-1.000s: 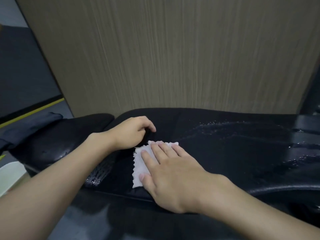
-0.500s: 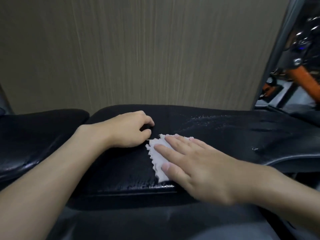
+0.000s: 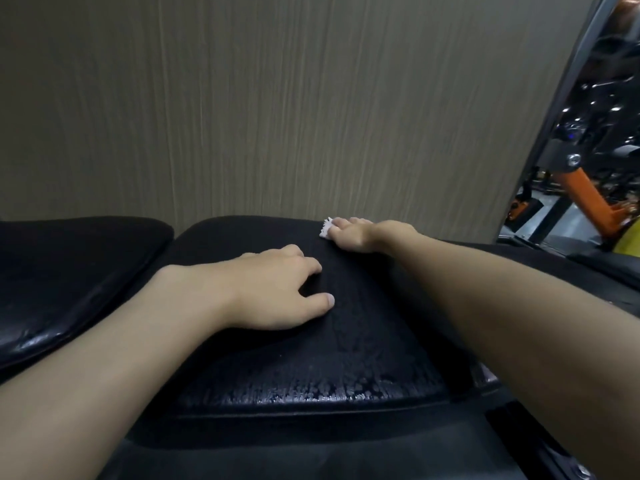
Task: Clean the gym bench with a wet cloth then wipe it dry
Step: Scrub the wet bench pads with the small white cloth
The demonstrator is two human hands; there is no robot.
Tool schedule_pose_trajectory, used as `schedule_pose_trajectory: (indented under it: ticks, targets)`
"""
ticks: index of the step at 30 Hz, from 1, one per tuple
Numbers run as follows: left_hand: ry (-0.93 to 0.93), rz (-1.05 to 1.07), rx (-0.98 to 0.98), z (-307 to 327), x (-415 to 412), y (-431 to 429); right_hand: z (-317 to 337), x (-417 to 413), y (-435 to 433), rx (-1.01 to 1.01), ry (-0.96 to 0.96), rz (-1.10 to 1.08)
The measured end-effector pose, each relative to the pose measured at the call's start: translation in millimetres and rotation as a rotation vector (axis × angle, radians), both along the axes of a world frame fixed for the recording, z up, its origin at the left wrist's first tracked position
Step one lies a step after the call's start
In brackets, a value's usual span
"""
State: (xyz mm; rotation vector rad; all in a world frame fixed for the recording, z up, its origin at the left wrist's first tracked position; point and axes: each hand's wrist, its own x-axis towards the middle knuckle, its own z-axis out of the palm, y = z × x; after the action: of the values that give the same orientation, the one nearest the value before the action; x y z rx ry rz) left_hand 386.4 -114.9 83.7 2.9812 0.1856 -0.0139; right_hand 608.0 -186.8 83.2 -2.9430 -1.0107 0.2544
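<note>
The black padded gym bench fills the lower half of the view, with wet streaks glinting along its near edge. My right hand is stretched to the bench's far edge and presses a small white cloth flat under its fingers; only the cloth's left corner shows. My left hand rests on the middle of the pad with fingers loosely curled, holding nothing.
A second black pad lies to the left, separated by a gap. A wood-grain wall panel stands right behind the bench. At the right, orange and black gym machines stand beyond a dark frame post.
My right hand has slid the cloth away from me, from beside my left hand to the bench's far edge. My left hand stays on the pad. The view has turned right.
</note>
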Motion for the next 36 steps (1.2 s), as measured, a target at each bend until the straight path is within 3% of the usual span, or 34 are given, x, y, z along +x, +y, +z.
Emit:
schedule_pose_trajectory:
  ticks: [8, 16, 22, 27, 36]
  targets:
    - [-0.018, 0.020, -0.058, 0, 0, 0, -8, -19, -21, 0.011, -0.032, 0.084]
    - [-0.007, 0.070, -0.105, 5, -6, -13, -11, -139, -124, 0.030, -0.114, 0.410]
    - [-0.075, 0.037, -0.143, 8, 4, -31, -6, -184, -177, -0.027, -0.160, 0.506]
    - [-0.081, 0.028, -0.118, 3, 13, -37, 0, -151, -157, -0.045, -0.075, 0.441]
    - [-0.001, -0.004, -0.014, 5, 11, -49, -4, -7, -78, -0.012, -0.006, 0.156]
